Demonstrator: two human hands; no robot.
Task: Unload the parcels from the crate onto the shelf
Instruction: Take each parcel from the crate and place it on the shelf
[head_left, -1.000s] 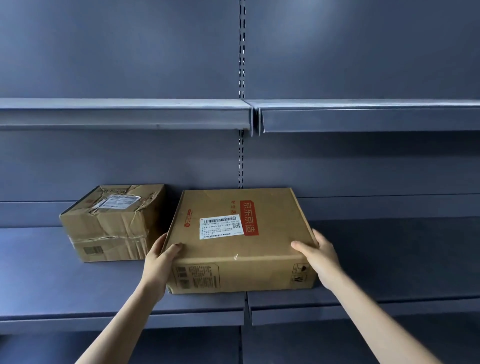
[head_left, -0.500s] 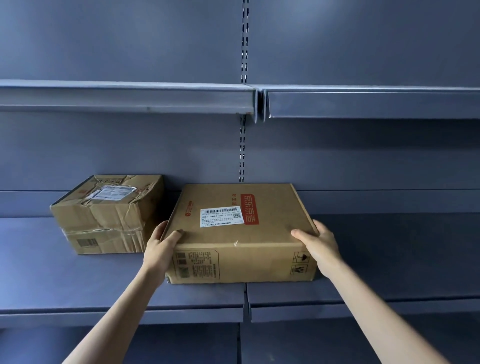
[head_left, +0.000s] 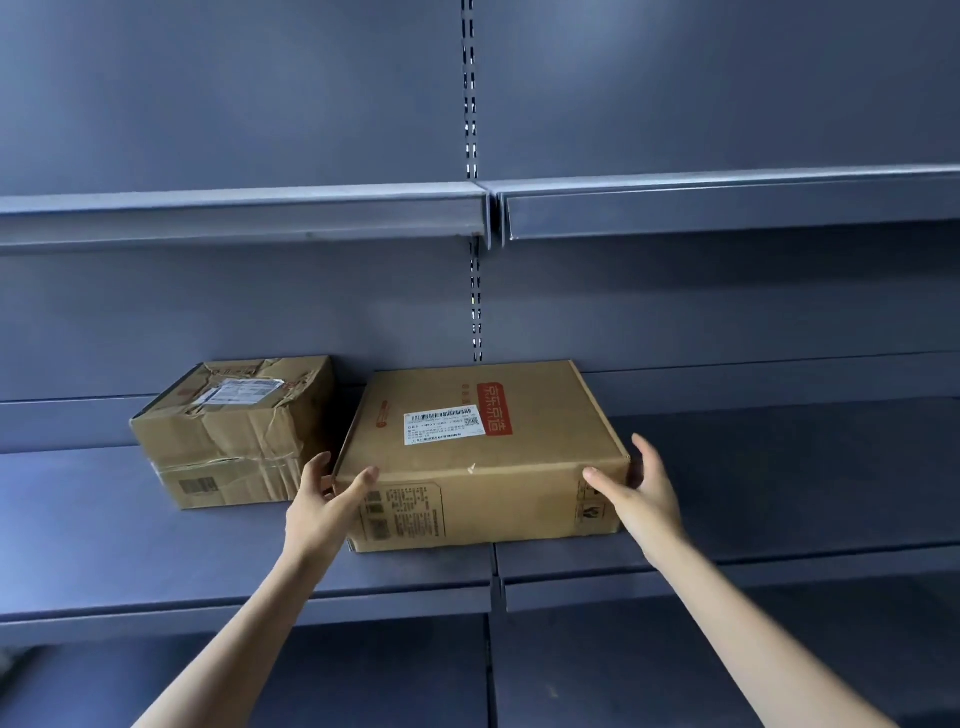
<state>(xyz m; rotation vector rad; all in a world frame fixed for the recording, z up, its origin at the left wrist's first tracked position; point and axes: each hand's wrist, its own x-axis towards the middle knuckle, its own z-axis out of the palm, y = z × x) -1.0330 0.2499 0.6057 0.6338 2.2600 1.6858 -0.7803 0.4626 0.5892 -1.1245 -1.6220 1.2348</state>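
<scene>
A flat brown parcel (head_left: 483, 467) with a white label and a red logo rests on the middle shelf (head_left: 156, 561), across the joint between two shelf boards. My left hand (head_left: 322, 506) is at its front left corner, thumb on the front edge and fingers spread beside the left side. At the front right corner is my right hand (head_left: 647, 496), fingers splayed and lifted off the side, thumb just touching the front face. A smaller crumpled, taped parcel (head_left: 234, 447) stands to the left against the back wall. No crate is in view.
An upper shelf (head_left: 260, 213) runs overhead across the whole width. A slotted upright (head_left: 475, 312) divides the grey back panel. The middle shelf stretches bare to the right of the flat parcel (head_left: 779, 493). A lower shelf level lies in shadow below.
The flat parcel has settled on the shelf, and both hands have loosened from a firm grip on its corners to spread fingers. The camera has tilted upward.
</scene>
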